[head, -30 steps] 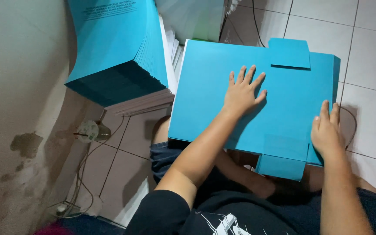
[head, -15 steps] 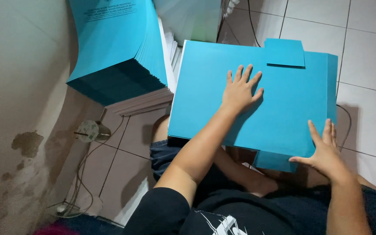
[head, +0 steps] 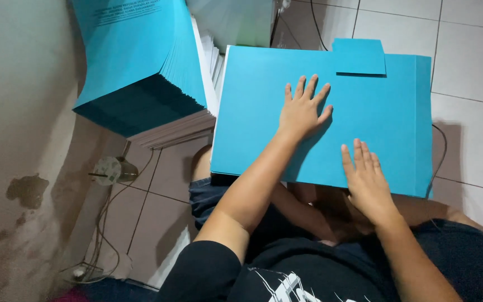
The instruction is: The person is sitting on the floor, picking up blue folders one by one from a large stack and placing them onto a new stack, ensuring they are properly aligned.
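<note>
On the folder, the left hand is lying flat with its fingers spread wide, palm pressing near the sheet's middle and gripping nothing. Nearer the body, the right hand is also resting open and flat, fingers together and pointing away, covering the folder's near edge. Under both palms the blue folder is sitting across the person's lap, its tab sticking up at the far edge beyond the left fingertips. Off to the left, well apart from both hands, a stack of similar blue sheets is leaning beside the wall. Beyond the folder, white floor tiles are showing.
</note>
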